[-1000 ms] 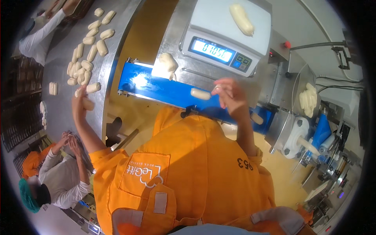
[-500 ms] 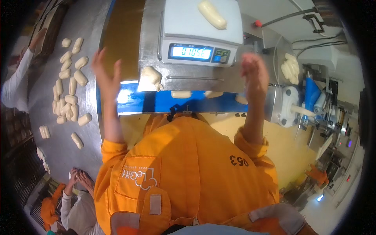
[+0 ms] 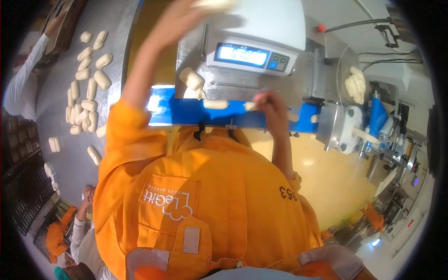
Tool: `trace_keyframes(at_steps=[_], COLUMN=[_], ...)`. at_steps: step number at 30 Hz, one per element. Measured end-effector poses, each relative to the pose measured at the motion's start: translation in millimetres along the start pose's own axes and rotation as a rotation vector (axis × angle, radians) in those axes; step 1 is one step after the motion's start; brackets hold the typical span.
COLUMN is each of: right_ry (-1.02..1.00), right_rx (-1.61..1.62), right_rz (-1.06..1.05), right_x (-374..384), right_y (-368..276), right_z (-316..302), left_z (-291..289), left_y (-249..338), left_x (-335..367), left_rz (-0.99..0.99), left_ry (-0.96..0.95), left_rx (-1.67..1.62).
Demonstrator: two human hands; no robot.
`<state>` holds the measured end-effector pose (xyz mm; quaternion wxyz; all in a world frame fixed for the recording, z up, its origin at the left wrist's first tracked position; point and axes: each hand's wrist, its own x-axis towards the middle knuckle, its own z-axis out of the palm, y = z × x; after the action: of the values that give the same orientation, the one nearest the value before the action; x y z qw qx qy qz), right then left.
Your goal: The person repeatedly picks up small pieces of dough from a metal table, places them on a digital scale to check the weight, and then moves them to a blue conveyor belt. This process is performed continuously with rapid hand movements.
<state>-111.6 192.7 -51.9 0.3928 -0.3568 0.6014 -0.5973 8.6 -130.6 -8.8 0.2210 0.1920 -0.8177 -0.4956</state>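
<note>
The left hand [image 3: 179, 19] grips a pale dough roll [image 3: 214, 5] above the left part of the digital scale [image 3: 266, 33]; the roll's long axis runs roughly left to right, its outline blurred and cropped. The right hand [image 3: 271, 106], fingers curled, is at a second roll [image 3: 251, 106] on the near side of the scale; whether it grips this roll cannot be told. A smooth cylindrical roll [image 3: 216, 104] lies lengthwise along the smooth blue conveyor belt [image 3: 182, 112], nearer than the scale. A lumpy dough piece [image 3: 192, 80], left of the scale, points its thin tail nearward and right.
</note>
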Motion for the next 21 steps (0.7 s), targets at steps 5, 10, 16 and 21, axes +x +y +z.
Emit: trace_keyframes(at_steps=[5,10,16,21], right_ry=[-0.427,-0.277,-0.214,0.020], right_rx=[-0.392,-1.217,-0.991,-0.722], right_rz=[0.106,-0.197,-0.164,0.027], right_x=[-19.0,22.1,-15.3,-29.0], right_y=[78.0,201.4,151.2,-2.1], right_z=[48.6,118.6,76.0,9.5], left_z=[-192.0,-320.3,-211.5,-20.9], left_y=[-69.6,-98.8,-103.7,-28.7], left_x=[-259.5,-462.5,-363.3,-176.1], left_rz=[-0.562,-1.225,-0.497,-0.059], left_ry=[0.660,0.657,0.852,0.748], left_rx=[0.198,1.095,1.407,0.603])
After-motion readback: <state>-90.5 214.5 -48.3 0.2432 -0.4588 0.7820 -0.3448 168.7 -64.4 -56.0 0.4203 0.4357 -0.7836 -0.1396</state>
